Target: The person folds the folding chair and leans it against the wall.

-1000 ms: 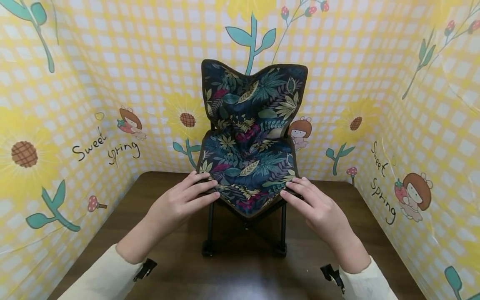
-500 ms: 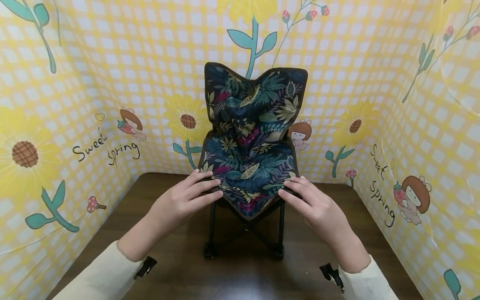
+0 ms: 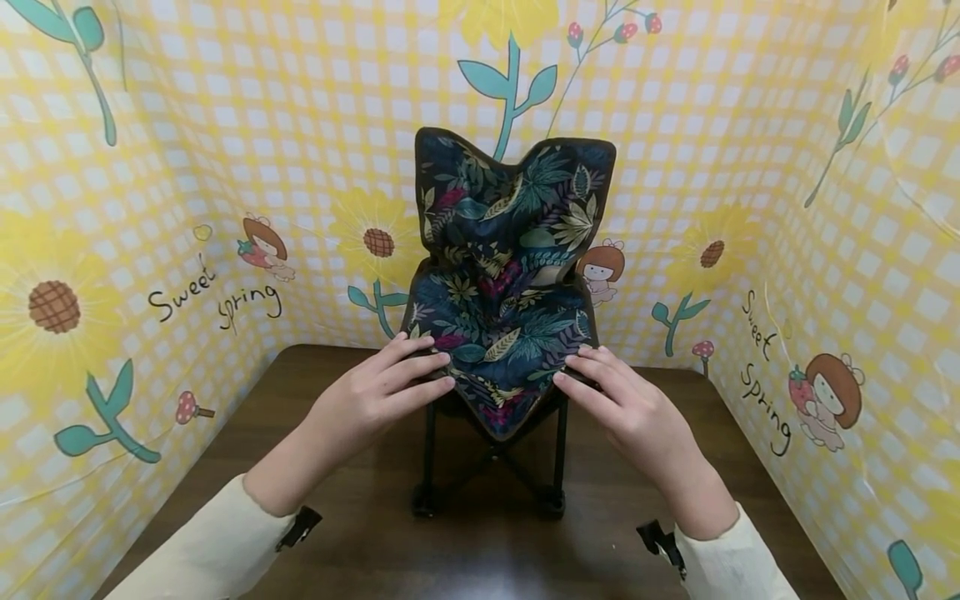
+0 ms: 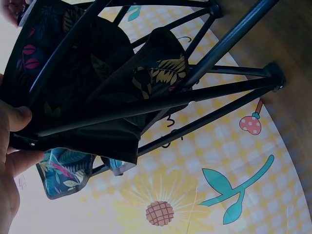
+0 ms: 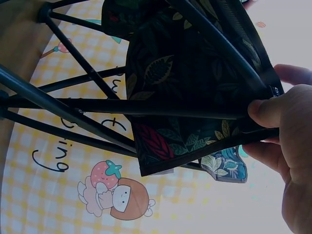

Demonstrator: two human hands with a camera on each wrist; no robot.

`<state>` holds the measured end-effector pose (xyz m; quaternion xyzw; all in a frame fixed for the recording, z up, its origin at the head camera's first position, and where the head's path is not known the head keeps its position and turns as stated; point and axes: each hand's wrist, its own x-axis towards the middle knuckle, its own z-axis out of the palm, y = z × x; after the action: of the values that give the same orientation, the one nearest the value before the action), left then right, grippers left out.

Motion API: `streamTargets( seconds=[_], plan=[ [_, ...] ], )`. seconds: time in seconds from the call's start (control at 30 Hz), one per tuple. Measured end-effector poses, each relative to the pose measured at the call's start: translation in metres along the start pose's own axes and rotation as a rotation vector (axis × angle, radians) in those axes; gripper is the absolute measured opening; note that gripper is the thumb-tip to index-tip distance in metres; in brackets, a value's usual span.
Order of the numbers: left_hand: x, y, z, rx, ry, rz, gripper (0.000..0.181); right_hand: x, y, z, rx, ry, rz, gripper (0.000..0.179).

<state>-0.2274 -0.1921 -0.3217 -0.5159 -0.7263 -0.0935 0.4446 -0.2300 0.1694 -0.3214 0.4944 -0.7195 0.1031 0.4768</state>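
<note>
A small folding chair point(image 3: 502, 333) with dark leaf-patterned fabric and a black tube frame stands upright on the table in the head view. My left hand point(image 3: 375, 387) grips the left front corner of its seat, fingers on top. In the left wrist view, the thumb point(image 4: 19, 118) lies against the underside near the frame joint. On the opposite corner, my right hand point(image 3: 626, 400) holds the seat the same way, its thumb point(image 5: 265, 111) pressed at the tube end in the right wrist view. The seat fabric sags in the middle, with its front edge dipping to a point.
The brown wooden table point(image 3: 315, 533) carries the chair's feet. Yellow-checked sheeting point(image 3: 300, 125) printed with flowers and cartoon figures walls in the back and both sides. Crossed leg tubes point(image 4: 214, 44) run below the seat.
My hands have come slightly closer together, the left one shifting right more. The chair's front legs stand a little nearer each other, and the chair looks narrower.
</note>
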Motion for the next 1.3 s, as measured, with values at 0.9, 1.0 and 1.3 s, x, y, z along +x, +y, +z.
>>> streamTargets(
  seconds=[0.9,1.0,1.3],
  plan=[
    [0.017,-0.002,0.002,-0.002,-0.007,0.032,0.035,0.014,0.002,-0.001,0.018,-0.05,-0.007,0.038],
    [0.018,-0.002,0.002,0.004,-0.006,0.034,0.035,0.015,0.002,-0.001,0.012,-0.049,-0.014,0.037],
    [0.024,-0.001,0.0,0.012,-0.044,0.025,0.035,0.022,0.001,-0.001,-0.018,-0.041,-0.03,0.037]
  ],
)
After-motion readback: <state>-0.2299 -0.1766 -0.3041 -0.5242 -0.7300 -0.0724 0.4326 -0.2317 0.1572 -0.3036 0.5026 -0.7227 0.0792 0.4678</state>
